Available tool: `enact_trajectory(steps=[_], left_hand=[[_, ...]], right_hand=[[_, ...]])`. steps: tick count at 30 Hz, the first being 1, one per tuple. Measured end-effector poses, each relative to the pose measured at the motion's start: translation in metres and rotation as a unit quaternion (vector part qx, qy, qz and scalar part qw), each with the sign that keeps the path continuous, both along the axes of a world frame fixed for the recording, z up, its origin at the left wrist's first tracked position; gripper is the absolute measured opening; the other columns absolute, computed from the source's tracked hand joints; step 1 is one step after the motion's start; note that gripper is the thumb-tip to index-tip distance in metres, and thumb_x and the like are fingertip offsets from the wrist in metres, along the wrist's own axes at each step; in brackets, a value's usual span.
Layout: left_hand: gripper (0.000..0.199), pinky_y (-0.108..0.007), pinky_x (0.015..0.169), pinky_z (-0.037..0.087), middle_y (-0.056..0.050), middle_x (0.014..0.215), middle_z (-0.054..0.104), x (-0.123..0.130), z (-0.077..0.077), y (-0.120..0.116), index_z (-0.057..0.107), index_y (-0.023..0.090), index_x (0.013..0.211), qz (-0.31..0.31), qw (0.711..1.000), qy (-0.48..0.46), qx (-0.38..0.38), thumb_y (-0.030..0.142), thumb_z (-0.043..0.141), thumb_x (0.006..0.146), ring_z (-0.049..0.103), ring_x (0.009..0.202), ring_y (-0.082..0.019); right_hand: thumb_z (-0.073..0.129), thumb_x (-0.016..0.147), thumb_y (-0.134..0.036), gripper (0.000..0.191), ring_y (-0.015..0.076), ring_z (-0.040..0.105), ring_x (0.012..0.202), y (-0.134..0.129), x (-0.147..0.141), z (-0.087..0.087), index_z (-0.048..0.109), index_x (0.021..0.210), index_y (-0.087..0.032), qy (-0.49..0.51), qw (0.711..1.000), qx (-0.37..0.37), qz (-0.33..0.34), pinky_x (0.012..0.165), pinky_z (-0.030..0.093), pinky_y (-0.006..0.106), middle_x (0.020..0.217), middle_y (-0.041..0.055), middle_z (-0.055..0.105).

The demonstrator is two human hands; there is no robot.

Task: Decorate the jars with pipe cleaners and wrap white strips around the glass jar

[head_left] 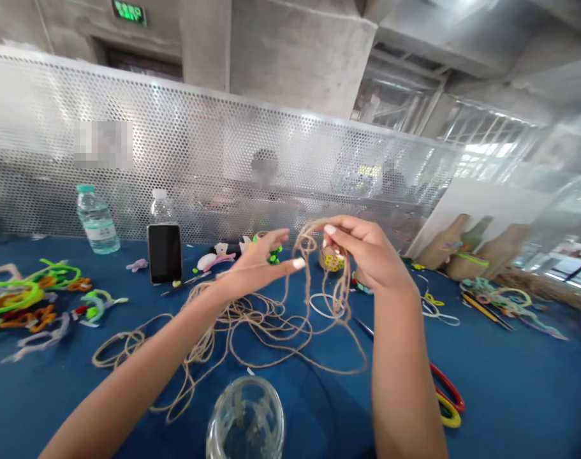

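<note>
Leftward, at nine o'clock, bright green and orange fuzzy pipe cleaners [29, 294] lie tangled on the deep blue tabletop [510, 376]. Around eleven o'clock stand a clear plastic water bottle with a teal cap [96, 220] and a black smartphone [164, 253]. Centrally, the left hand [256, 262] is open, fingers spread and clenching nothing, just beside a long tan jute twine [266, 317] heaped across the table and rising in loops. The right hand [367, 255] grasps that twine between thumb and fingers near twelve o'clock. A clear round jar [245, 417] sits at six o'clock; red and yellow rings [447, 398] lie at four o'clock.
</note>
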State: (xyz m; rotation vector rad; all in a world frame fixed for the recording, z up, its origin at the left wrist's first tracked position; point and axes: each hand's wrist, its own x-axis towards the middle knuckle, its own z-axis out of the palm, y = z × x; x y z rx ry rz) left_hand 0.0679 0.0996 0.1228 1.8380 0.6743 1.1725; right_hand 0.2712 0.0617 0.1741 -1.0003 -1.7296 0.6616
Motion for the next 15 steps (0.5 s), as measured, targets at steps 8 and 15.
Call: enact_trajectory(steps=[8,15], left_hand=[[0.046,-0.020,0.036,0.021,0.006,0.048,0.034,-0.016,-0.007,0.017,0.060,0.017,0.072,-0.110,0.989,-0.058,-0.076,0.062,0.058,0.081,0.024,0.037,-0.005],[0.037,-0.021,0.042,0.026,0.004,0.049,0.041,-0.060,0.020,0.022,0.069,0.015,0.074,-0.027,1.000,0.010,0.002,0.051,0.062,0.083,0.035,0.042,-0.008]], right_hand=[[0.067,0.074,-0.034,0.022,0.0087,0.041,0.052,0.001,0.018,0.000,0.071,0.090,-0.019,0.022,0.999,0.019,-0.042,0.048,0.029,0.023,0.065,-0.0005,0.057],[0.073,0.065,-0.042,0.031,0.0187,0.058,0.069,-0.018,0.115,-0.007,0.072,0.088,-0.022,-0.020,0.975,0.031,-0.221,0.059,0.045,0.032,0.077,0.0057,0.066]])
